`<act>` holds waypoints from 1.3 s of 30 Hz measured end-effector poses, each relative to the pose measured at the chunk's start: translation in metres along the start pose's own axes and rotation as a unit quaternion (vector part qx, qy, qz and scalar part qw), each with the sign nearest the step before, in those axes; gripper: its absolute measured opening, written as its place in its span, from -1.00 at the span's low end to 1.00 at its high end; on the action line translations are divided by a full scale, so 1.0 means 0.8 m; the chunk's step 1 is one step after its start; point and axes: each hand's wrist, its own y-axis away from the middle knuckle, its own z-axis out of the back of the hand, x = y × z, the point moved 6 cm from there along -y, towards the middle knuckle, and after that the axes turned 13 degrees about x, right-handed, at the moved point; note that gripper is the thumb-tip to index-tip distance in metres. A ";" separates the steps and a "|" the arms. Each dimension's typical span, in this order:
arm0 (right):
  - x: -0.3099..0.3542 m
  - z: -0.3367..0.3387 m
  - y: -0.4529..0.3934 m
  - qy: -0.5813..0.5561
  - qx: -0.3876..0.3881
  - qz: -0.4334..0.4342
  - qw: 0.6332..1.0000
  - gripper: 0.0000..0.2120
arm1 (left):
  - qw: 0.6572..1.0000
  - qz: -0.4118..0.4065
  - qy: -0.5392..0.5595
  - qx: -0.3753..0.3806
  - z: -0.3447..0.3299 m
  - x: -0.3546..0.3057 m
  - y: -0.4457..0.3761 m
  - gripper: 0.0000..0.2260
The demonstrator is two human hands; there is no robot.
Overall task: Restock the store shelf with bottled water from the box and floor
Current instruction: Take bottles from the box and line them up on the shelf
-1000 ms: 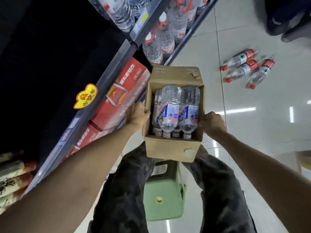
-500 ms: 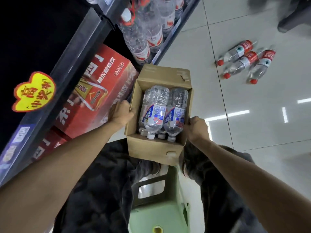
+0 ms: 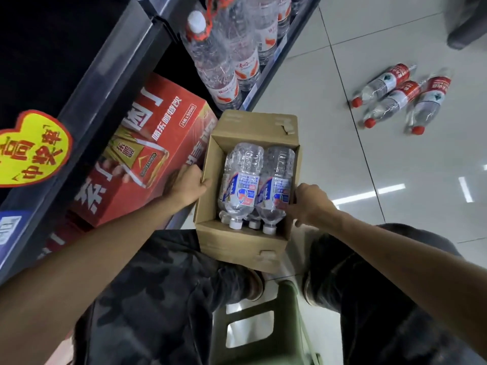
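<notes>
An open cardboard box (image 3: 234, 246) sits low in front of me, between my knees and the shelf. Several clear water bottles with blue-and-white labels (image 3: 243, 185) lie inside, white caps toward me. My left hand (image 3: 188, 187) grips the box's left wall. My right hand (image 3: 307, 204) rests over the right wall, fingers reaching in onto the right-hand bottle (image 3: 276, 188). Three red-labelled bottles (image 3: 395, 97) lie on the floor at the far right. The shelf (image 3: 263, 85) holds large water bottles (image 3: 218, 67).
A red drinks carton (image 3: 147, 148) stands on the low shelf beside the box. A yellow heart-shaped price tag (image 3: 31, 148) sticks out from the shelf rail. A green plastic stool (image 3: 258, 327) is under me between my legs. Pale floor tiles stretch to the right.
The box has come down and closer to the shelf and my legs. My right hand has shifted from the outside of the right wall to over its rim, fingers now on a bottle.
</notes>
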 end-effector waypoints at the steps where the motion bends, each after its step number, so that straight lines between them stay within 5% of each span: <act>1: 0.005 0.004 0.001 0.054 0.057 -0.006 0.997 -0.72 | 1.000 -0.013 -0.028 0.005 0.004 0.001 -0.001 -0.58; 3: 0.021 0.021 0.003 0.204 0.110 -0.009 0.973 -0.76 | 0.994 -0.059 -0.086 -0.016 0.021 -0.004 -0.004 -0.55; 7: 0.096 0.070 0.013 0.464 -0.090 0.156 0.867 -0.79 | 0.952 -0.205 -0.208 -0.093 0.068 -0.044 -0.009 -0.58; 10: 0.119 0.070 0.011 0.528 -0.124 0.253 0.801 -0.74 | 0.907 -0.303 -0.282 -0.085 0.072 -0.075 -0.013 -0.72; 17: 0.101 0.060 0.014 0.536 -0.164 0.347 0.752 -0.78 | 0.780 -0.485 -0.361 -0.162 0.051 -0.089 0.013 -0.76; 27: 0.070 -0.029 0.023 0.659 -0.064 0.266 0.701 -0.42 | 0.768 -0.408 -0.478 -0.123 -0.015 -0.083 0.033 -0.20; 39: 0.071 -0.078 0.025 0.666 -0.128 0.292 0.674 -0.59 | 0.748 -0.340 -0.555 -0.128 -0.041 -0.098 0.002 -0.30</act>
